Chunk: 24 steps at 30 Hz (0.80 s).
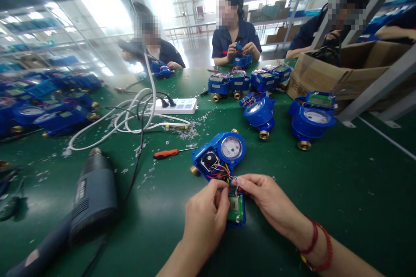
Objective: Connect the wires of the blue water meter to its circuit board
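In front of me an opened blue water meter lies on the green table, its round dial facing up and coloured wires coming out of its housing. Those wires run toward a small green circuit board with a display, set in a blue frame nearer to me. My left hand is closed in a pinch at the wires, over the board's left edge; its fingertips hide what they grip. From the right, my right hand pinches the thin wires between thumb and forefinger.
An orange screwdriver and a grey heat gun lie to the left. Behind them are a white power strip with looped cables and plastic scraps. More blue meters stand right and far left. A cardboard box and several co-workers are beyond.
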### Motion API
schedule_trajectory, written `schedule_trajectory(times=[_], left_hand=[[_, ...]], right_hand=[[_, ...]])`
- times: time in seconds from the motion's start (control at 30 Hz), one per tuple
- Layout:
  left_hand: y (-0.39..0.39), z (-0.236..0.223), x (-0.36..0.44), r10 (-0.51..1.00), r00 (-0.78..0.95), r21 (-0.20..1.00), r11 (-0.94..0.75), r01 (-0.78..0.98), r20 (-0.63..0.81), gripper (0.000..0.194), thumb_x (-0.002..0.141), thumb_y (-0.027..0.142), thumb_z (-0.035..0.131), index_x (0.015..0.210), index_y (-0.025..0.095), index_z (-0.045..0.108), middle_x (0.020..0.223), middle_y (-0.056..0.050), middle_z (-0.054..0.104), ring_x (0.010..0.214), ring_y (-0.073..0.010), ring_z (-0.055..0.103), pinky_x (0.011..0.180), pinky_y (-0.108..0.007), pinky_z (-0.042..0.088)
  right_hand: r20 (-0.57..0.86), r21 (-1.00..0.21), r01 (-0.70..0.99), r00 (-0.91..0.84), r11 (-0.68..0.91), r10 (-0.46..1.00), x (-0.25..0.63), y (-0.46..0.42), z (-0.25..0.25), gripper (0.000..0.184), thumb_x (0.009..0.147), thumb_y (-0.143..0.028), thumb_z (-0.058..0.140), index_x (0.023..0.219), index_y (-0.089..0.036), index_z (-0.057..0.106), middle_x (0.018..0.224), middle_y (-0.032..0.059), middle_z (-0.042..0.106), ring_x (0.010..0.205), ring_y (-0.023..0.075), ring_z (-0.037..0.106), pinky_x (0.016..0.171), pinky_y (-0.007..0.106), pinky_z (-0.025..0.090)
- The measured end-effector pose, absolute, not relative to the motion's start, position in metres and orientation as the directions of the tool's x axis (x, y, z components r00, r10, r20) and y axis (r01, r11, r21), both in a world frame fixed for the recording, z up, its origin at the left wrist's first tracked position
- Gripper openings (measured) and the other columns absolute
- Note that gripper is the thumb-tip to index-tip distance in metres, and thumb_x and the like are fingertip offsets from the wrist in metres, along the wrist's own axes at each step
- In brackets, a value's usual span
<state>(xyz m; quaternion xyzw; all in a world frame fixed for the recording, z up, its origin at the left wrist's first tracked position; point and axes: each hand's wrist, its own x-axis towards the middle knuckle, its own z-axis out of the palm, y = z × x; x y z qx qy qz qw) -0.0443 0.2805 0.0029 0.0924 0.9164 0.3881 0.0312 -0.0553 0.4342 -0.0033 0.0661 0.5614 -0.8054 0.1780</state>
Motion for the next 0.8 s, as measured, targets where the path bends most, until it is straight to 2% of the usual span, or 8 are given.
schedule_trajectory(times=[0.1,0.27,0.47,0.6,0.8], left_hand=[[0.285,0.010,-0.046,0.230,-0.972,0.798,0.595,0.102,-0.047,0.021,0.085,0.032,0.043,0.087,0.021,0.060,0.065,0.000,0.059,0.056,-0.0121,0.050,0.051,-0.022,0.036],[0.289,0.017,-0.051,0.245,-0.957,0.913,0.405,-0.044,-0.155,0.027,0.084,0.035,0.046,0.098,0.018,0.062,0.065,-0.001,0.061,0.057,-0.0114,0.052,0.052,-0.020,0.038],[0.292,0.011,-0.056,0.241,-0.918,0.948,0.135,-0.289,-0.314,0.038,0.082,0.044,0.048,0.096,0.012,0.063,0.045,0.004,0.050,0.036,-0.0046,0.033,0.037,-0.017,0.022],[0.295,0.008,-0.057,0.147,-0.934,0.944,0.102,-0.314,-0.326,0.037,0.079,0.045,0.053,0.083,0.011,0.065,0.042,0.004,0.049,0.036,-0.0035,0.032,0.037,-0.016,0.020],[0.300,0.012,-0.058,0.075,-0.956,0.955,0.112,-0.274,-0.284,0.033,0.076,0.042,0.057,0.085,0.011,0.064,0.043,0.005,0.049,0.039,-0.0052,0.040,0.040,-0.016,0.027]], right_hand=[[-0.276,-0.921,0.319,-0.940,-0.224,-0.202,-0.056,0.438,-0.001,0.023,0.075,-0.033,0.064,0.086,-0.014,0.070,0.079,0.0053,0.068,0.077,0.0160,0.058,0.073,0.028,0.043],[-0.207,-0.978,0.207,-0.957,0.024,-0.202,-0.061,0.444,0.006,0.021,0.076,-0.033,0.061,0.085,-0.017,0.071,0.077,0.0034,0.069,0.072,0.0169,0.060,0.067,0.027,0.045],[-0.199,-0.976,0.170,-0.949,0.137,-0.243,-0.065,0.446,0.015,0.019,0.076,-0.028,0.058,0.082,-0.016,0.072,0.072,0.0020,0.069,0.064,0.0144,0.058,0.061,0.024,0.042],[-0.211,-0.971,0.172,-0.942,0.166,-0.260,-0.066,0.443,0.015,0.020,0.076,-0.028,0.057,0.081,-0.015,0.072,0.064,0.0013,0.065,0.054,0.0107,0.051,0.050,0.021,0.036],[-0.195,-0.960,0.127,-0.943,0.250,-0.268,-0.069,0.443,0.016,0.020,0.076,-0.028,0.056,0.080,-0.017,0.072,0.060,0.0005,0.064,0.049,0.0105,0.049,0.045,0.021,0.033]])
